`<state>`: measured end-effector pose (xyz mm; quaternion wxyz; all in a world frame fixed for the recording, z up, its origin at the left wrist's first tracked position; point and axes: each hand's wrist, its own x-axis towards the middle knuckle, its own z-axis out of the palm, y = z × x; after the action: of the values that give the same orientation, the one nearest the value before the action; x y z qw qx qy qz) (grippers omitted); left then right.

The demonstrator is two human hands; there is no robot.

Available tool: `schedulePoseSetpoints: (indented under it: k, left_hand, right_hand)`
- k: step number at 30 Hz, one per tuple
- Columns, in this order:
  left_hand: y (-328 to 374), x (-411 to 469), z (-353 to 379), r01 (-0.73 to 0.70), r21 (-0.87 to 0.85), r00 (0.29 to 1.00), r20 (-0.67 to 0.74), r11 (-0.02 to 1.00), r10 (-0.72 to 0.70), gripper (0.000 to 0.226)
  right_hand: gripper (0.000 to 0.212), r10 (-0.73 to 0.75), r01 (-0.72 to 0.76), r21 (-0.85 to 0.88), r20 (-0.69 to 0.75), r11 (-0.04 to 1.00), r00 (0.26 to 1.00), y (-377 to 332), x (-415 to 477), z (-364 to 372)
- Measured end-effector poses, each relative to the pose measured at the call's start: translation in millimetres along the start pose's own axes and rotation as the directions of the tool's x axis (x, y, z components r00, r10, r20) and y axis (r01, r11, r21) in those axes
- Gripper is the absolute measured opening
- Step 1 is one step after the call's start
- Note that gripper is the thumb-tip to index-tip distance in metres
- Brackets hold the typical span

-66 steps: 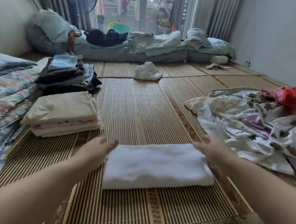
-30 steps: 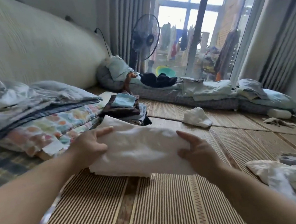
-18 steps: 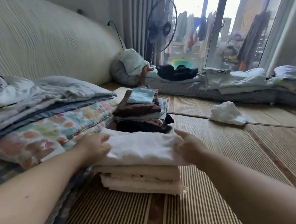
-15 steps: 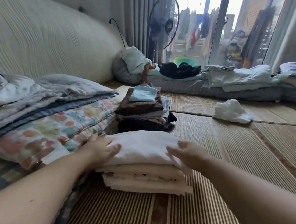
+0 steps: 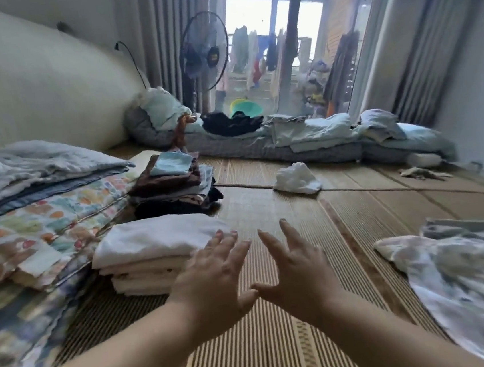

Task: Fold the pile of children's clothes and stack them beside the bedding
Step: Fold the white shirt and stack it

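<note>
A folded white garment (image 5: 157,237) lies on top of a low stack of cream folded clothes (image 5: 143,276) beside the patterned bedding (image 5: 44,222) at the left. Behind it stands a second stack of dark and blue folded clothes (image 5: 172,187). My left hand (image 5: 215,278) hovers just right of the cream stack with fingers spread, holding nothing. My right hand (image 5: 294,270) is beside it over the mat, fingers spread and empty; the two thumbs nearly meet. A loose pile of patterned clothes (image 5: 471,272) lies at the right.
The floor is a striped bamboo mat (image 5: 281,343). A crumpled white cloth (image 5: 295,179) lies further back. A low mattress with blue bedding (image 5: 304,138) runs along the window. A standing fan (image 5: 204,52) is at the back left. A wall rises at the right.
Both hands carried the folded white garment to the left, laid it on the cream stack, then let go and drew back to the right. The view has swung right, showing the loose pile again.
</note>
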<state>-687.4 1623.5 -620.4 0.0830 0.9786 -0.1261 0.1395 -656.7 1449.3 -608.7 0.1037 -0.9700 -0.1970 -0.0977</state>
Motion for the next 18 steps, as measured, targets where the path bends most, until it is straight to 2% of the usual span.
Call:
schedulePoseSetpoints:
  k: [5, 8, 13, 18]
  left_hand:
    - [97.7, -24.1, -10.5, -0.082, -0.081, 0.996, 0.024, 0.993, 0.084, 0.085]
    - [167.2, -37.6, -10.6, -0.186, -0.108, 0.981, 0.037, 0.977, 0.191, 0.084]
    - [274.9, -44.3, -4.4, -0.371, -0.144, 0.92, 0.08, 0.917, 0.385, 0.081]
    - [345.6, -34.8, 19.9, -0.433, -0.161, 0.881, 0.134, 0.887, 0.454, 0.077]
  right_hand:
    - [0.095, 0.107, -0.11, -0.054, -0.055, 0.992, 0.993, 60.9, -107.3, -59.1]
    - [0.092, 0.224, -0.227, -0.04, -0.076, 0.973, 0.972, 96.5, -176.4, -87.1]
    - [0.087, 0.442, -0.442, 0.008, -0.065, 0.897, 0.895, 147.5, -261.8, -111.5]
    - [0.087, 0.569, -0.568, 0.031, -0.051, 0.823, 0.821, 188.2, -296.6, -114.4]
